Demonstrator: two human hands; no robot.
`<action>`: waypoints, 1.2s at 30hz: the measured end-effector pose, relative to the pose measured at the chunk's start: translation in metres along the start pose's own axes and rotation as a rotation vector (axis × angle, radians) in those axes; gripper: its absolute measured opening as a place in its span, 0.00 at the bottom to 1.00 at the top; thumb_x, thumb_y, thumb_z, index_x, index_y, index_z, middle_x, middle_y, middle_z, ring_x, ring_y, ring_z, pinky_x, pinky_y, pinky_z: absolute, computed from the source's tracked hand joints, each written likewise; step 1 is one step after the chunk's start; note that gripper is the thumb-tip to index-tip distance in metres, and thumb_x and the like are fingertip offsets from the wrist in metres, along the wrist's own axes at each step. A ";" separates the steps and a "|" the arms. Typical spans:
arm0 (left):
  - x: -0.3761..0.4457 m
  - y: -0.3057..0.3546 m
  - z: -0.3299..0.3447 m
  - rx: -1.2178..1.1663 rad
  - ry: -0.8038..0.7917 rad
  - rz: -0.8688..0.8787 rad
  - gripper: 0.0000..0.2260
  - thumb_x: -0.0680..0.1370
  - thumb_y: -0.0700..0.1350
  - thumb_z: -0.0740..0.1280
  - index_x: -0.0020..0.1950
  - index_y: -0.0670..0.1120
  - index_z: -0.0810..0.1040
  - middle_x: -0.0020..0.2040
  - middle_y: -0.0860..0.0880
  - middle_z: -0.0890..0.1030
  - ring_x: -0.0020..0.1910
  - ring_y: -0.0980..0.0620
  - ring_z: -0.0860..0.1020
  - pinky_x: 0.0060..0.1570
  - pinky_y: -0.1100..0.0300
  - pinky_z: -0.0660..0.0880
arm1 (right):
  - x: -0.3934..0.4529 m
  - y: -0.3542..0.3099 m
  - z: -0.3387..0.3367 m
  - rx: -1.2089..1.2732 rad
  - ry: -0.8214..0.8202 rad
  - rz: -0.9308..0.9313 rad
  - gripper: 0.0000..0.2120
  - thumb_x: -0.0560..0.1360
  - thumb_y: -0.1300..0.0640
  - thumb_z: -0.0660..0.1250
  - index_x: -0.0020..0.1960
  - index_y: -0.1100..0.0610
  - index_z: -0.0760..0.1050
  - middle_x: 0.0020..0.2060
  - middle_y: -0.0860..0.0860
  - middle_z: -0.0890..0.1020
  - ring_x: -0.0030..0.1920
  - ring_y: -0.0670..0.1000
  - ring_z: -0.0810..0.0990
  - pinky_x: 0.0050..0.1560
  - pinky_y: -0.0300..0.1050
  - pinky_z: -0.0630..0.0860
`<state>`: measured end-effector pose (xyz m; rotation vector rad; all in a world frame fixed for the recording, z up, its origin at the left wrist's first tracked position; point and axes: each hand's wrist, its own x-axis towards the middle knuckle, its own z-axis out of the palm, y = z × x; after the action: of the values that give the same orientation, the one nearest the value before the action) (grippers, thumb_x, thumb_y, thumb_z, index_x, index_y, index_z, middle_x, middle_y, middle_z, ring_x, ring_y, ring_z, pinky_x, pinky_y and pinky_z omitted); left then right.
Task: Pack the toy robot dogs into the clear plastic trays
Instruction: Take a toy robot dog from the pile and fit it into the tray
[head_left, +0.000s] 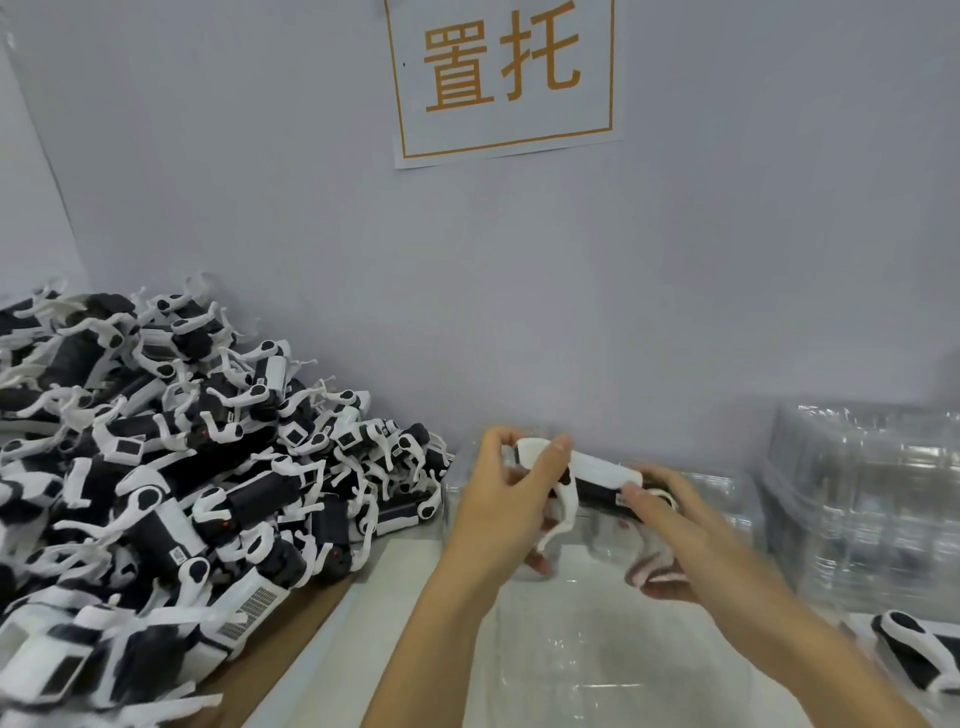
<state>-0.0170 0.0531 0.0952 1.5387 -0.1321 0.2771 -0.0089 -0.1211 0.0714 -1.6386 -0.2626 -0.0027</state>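
I hold one black and white toy robot dog (597, 480) between both hands above a clear plastic tray (613, 654). My left hand (506, 499) grips its front end, thumb and fingers curled round the white head part. My right hand (670, 525) grips its rear end, with the index finger laid along the black body. One white leg hangs down between my hands. A large heap of toy robot dogs (156, 467) fills the table on the left.
A stack of clear plastic trays (872, 499) stands at the right against the wall. Another toy dog (914, 649) lies at the lower right edge. A paper sign (504, 78) with orange characters hangs on the grey wall.
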 end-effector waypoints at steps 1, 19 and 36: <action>0.001 0.001 0.001 0.009 0.047 -0.019 0.14 0.77 0.61 0.69 0.53 0.53 0.72 0.40 0.47 0.83 0.33 0.51 0.80 0.24 0.60 0.73 | 0.000 0.001 0.001 -0.088 0.017 -0.071 0.07 0.77 0.42 0.67 0.53 0.32 0.74 0.44 0.38 0.82 0.37 0.49 0.84 0.45 0.45 0.79; 0.000 -0.030 -0.031 0.187 0.377 -0.073 0.04 0.79 0.49 0.67 0.51 0.54 0.80 0.48 0.50 0.84 0.50 0.50 0.81 0.40 0.58 0.76 | 0.004 0.007 -0.015 -0.713 0.327 -0.292 0.11 0.73 0.52 0.74 0.52 0.38 0.79 0.39 0.36 0.81 0.40 0.41 0.78 0.42 0.48 0.77; -0.006 -0.109 -0.027 -0.003 0.080 -0.239 0.17 0.67 0.47 0.66 0.46 0.34 0.80 0.42 0.43 0.80 0.44 0.47 0.76 0.51 0.51 0.71 | 0.004 0.032 -0.001 -0.844 -0.065 -0.115 0.06 0.70 0.48 0.74 0.46 0.40 0.79 0.43 0.43 0.77 0.47 0.44 0.75 0.51 0.44 0.73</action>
<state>0.0027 0.0782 -0.0127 1.5212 0.1136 0.1482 0.0004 -0.1229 0.0411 -2.4607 -0.4422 -0.1678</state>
